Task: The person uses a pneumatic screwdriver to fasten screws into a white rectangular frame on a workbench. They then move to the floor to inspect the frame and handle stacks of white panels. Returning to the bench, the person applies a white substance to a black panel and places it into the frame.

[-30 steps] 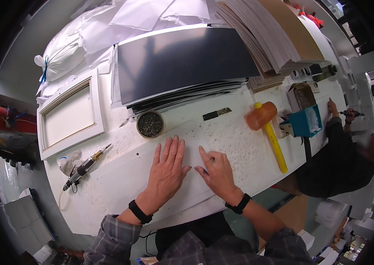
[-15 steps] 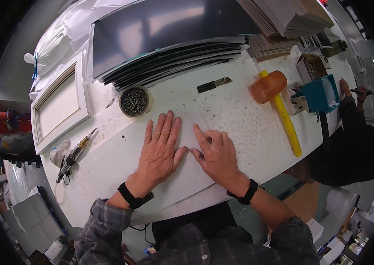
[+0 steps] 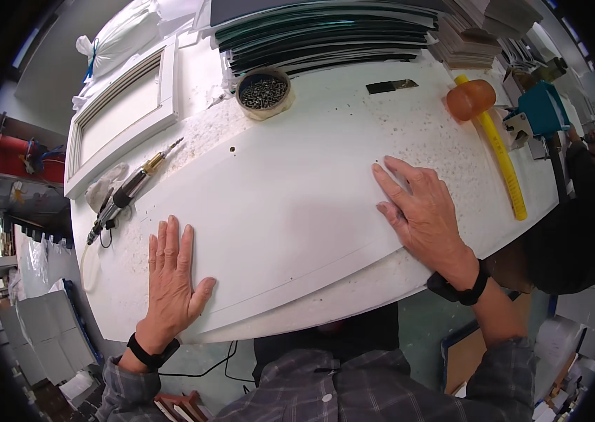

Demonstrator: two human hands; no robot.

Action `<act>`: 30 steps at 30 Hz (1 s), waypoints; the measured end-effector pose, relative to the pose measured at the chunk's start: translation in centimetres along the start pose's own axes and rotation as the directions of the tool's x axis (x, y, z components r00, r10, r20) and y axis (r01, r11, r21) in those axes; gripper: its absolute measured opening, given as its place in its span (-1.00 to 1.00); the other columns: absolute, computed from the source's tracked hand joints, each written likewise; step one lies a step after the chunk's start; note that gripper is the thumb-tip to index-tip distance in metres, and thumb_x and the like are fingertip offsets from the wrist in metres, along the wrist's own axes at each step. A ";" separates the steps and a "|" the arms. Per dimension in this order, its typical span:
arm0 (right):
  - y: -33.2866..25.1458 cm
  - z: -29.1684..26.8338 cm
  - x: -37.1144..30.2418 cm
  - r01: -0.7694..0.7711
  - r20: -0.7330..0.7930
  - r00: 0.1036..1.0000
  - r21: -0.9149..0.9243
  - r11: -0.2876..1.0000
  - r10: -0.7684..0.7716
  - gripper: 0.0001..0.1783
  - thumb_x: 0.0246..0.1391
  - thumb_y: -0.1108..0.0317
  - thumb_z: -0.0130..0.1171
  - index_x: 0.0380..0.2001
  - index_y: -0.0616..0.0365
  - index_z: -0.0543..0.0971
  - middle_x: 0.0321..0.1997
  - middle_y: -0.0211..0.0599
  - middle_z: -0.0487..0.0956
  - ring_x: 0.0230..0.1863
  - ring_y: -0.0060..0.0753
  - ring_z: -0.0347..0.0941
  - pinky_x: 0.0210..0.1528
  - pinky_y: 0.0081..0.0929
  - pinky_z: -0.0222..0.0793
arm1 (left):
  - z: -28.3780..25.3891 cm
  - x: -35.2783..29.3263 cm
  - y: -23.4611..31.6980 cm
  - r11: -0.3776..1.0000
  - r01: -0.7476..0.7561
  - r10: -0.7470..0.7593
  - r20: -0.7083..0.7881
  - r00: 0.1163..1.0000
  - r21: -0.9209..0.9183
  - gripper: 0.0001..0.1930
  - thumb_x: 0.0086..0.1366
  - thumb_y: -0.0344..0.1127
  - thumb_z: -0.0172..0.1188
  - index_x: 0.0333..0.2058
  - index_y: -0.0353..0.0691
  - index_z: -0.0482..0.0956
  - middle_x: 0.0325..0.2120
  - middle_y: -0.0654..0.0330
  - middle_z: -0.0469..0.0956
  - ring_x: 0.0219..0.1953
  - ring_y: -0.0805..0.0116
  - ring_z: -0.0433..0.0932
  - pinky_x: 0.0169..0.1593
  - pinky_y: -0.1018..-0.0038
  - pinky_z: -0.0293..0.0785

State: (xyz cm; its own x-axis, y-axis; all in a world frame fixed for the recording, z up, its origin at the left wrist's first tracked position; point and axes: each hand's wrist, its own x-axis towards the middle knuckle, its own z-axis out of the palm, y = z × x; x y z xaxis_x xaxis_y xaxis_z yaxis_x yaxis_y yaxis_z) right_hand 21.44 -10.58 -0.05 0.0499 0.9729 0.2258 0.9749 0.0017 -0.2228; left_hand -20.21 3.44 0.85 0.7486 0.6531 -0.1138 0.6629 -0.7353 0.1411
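A flat white panel [image 3: 276,211] lies across the table in front of me. Over its near left part my left hand [image 3: 171,281] rests flat, fingers stretched out and thumb apart, holding nothing. At the panel's right end is my right hand [image 3: 425,211], its fingers spread and slightly bent, with nothing in them. Small dark holes show in the panel near its edges. Beyond the far edge stands a round tub of screws [image 3: 263,93]. A power screwdriver [image 3: 132,184] with a cord lies to the left of the panel.
A white frame [image 3: 123,116] leans at the far left. Dark sheets [image 3: 325,39] are stacked at the back. A short dark blade [image 3: 391,86], an orange-headed mallet [image 3: 471,100] with a yellow handle and a teal box [image 3: 543,109] lie to the right. Another person [image 3: 571,232] is at the right.
My hands have moved apart, the left one toward the lower left, the right one to the right. Its pointing finger is now joined by spread fingers. The view has shifted.
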 end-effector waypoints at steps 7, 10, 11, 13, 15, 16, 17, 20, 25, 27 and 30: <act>-2.3 -0.1 -3.5 0.110 0.020 0.994 -0.221 0.969 -0.108 -0.43 0.31 0.25 0.23 0.36 0.09 0.47 0.46 -0.25 0.42 0.47 0.03 0.25 0.50 0.04 0.11 | 0.2 -0.8 -0.2 0.999 -0.023 0.025 -0.044 0.999 0.041 -0.15 0.43 0.09 -0.02 0.54 -0.24 0.00 0.56 -0.17 -0.13 0.61 -0.11 -0.20 0.60 0.02 -0.37; -6.3 0.9 -5.8 0.103 0.037 0.994 -0.133 0.986 -0.099 -0.38 0.33 0.19 0.22 0.37 0.21 0.43 0.50 -0.12 0.38 0.54 0.11 0.18 0.57 0.17 -0.04 | 0.8 -1.2 -0.9 0.997 -0.047 0.052 -0.070 0.996 0.066 -0.15 0.47 0.14 -0.04 0.54 -0.25 -0.02 0.56 -0.18 -0.13 0.61 -0.11 -0.21 0.61 0.07 -0.36; -7.9 1.2 -6.3 0.110 0.039 0.994 -0.098 0.989 -0.106 -0.37 0.33 0.17 0.22 0.37 0.23 0.42 0.50 -0.09 0.37 0.54 0.12 0.18 0.57 0.18 -0.03 | 1.0 -1.8 -1.2 0.997 -0.059 0.063 -0.077 0.995 0.055 -0.14 0.48 0.17 -0.03 0.54 -0.25 0.00 0.55 -0.19 -0.11 0.61 -0.12 -0.19 0.61 0.06 -0.35; -10.8 1.4 -7.0 0.117 0.031 0.993 -0.042 0.992 -0.116 -0.34 0.33 0.14 0.21 0.37 0.27 0.40 0.51 -0.04 0.35 0.54 0.15 0.18 0.56 0.19 -0.02 | 0.8 -2.6 -1.6 0.995 -0.096 0.100 -0.103 0.990 0.039 -0.13 0.50 0.23 -0.01 0.53 -0.25 0.03 0.54 -0.22 -0.08 0.60 -0.13 -0.16 0.61 0.05 -0.33; -12.3 1.4 -7.5 0.128 0.061 0.990 -0.005 0.992 -0.128 -0.32 0.34 0.10 0.20 0.40 0.24 0.38 0.51 -0.02 0.35 0.56 0.16 0.15 0.56 0.20 -0.02 | 1.0 -4.8 -1.5 0.995 -0.099 0.101 -0.072 0.992 0.031 -0.16 0.52 0.21 -0.05 0.54 -0.22 0.01 0.56 -0.18 -0.11 0.60 -0.14 -0.16 0.60 0.05 -0.28; -12.7 1.1 -7.4 0.129 0.078 0.988 0.019 0.991 -0.130 -0.31 0.35 0.07 0.19 0.40 0.23 0.38 0.51 -0.01 0.35 0.56 0.17 0.14 0.56 0.20 -0.02 | 1.0 -6.1 -1.3 0.995 -0.100 0.101 -0.075 0.992 0.013 -0.18 0.52 0.19 -0.04 0.54 -0.21 0.03 0.55 -0.18 -0.10 0.59 -0.15 -0.14 0.60 0.05 -0.26; -13.0 0.9 -7.4 0.132 0.095 0.986 0.039 0.990 -0.136 -0.31 0.36 0.05 0.18 0.40 0.23 0.38 0.51 0.00 0.35 0.57 0.17 0.13 0.56 0.20 -0.03 | 1.2 -7.4 -1.0 0.995 -0.101 0.100 -0.082 0.992 -0.006 -0.20 0.53 0.17 -0.04 0.53 -0.19 0.04 0.55 -0.18 -0.08 0.59 -0.15 -0.12 0.60 0.05 -0.23; -10.7 0.2 -7.1 0.031 0.140 0.990 -0.019 0.999 -0.028 -0.28 0.39 -0.02 0.12 0.41 0.24 0.36 0.51 0.12 0.32 0.56 0.29 0.11 0.56 0.19 -0.04 | 1.7 -9.7 -0.5 0.987 -0.145 0.132 -0.152 0.980 -0.073 -0.32 0.54 0.02 0.04 0.50 -0.14 0.16 0.52 -0.17 0.04 0.55 -0.18 0.01 0.57 0.01 -0.10; -8.1 1.3 -7.1 -0.088 0.014 0.996 -0.106 0.990 0.090 -0.19 0.38 -0.10 0.10 0.42 0.35 0.31 0.51 0.41 0.20 0.50 0.59 0.07 0.50 0.26 0.01 | 1.4 -10.0 -1.4 0.973 -0.222 0.209 -0.169 0.963 -0.062 -0.38 0.53 -0.09 0.09 0.47 -0.09 0.23 0.49 -0.17 0.12 0.52 -0.20 0.10 0.54 -0.05 0.00; -9.0 1.0 -7.5 -0.097 0.043 0.993 -0.165 0.982 0.105 -0.14 0.35 -0.14 0.13 0.42 0.38 0.30 0.50 0.44 0.20 0.49 0.61 0.07 0.47 0.25 0.06 | 0.7 -9.8 -2.2 0.963 -0.261 0.249 -0.142 0.958 -0.071 -0.37 0.53 -0.08 0.10 0.47 -0.10 0.23 0.48 -0.18 0.14 0.51 -0.22 0.11 0.53 -0.06 0.02; -10.4 -0.3 -8.3 -0.125 0.138 0.976 -0.279 0.952 0.168 -0.07 0.31 -0.21 0.16 0.42 0.39 0.30 0.48 0.46 0.24 0.49 0.58 0.11 0.45 0.19 0.13 | -1.1 -8.5 -3.7 0.945 -0.303 0.300 -0.045 0.953 -0.122 -0.35 0.53 -0.05 0.09 0.46 -0.20 0.21 0.47 -0.20 0.14 0.51 -0.24 0.10 0.54 -0.01 0.01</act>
State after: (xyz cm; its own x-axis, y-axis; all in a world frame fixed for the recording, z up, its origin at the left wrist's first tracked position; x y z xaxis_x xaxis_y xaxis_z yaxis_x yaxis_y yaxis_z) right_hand 10.91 -18.71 0.70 0.1826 0.9818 0.0524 0.9826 -0.1840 0.0240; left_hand -29.04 0.80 2.38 0.9118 0.4100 -0.0217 0.3984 -0.8709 0.2876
